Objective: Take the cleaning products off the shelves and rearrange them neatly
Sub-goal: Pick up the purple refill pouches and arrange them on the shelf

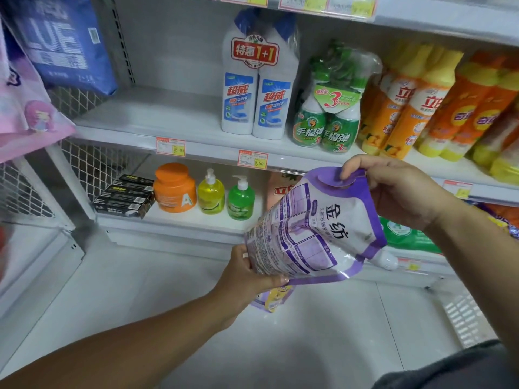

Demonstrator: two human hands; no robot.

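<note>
- Left hand (pixel 247 273) is gripping the bottom end of the purple-and-white refill pouch (pixel 314 228), fingers curled under it.
- Right hand (pixel 393 189) is pinching the pouch's purple top edge at the handle cutout.
- Pouch is hanging tilted in the air between both hands, in front of the lower shelf (pixel 179 217), white spout cap at lower right.
- White twin-pack bottles (pixel 258 94), green bottle pack (pixel 325 119) and orange-yellow bottles (pixel 421 108) are standing on the middle shelf (pixel 157 116).
- Black boxes (pixel 123 196), orange jar (pixel 174 189), yellow pump bottle (pixel 210 192) and green pump bottle (pixel 241 199) are sitting in a row on the lower shelf.
</note>
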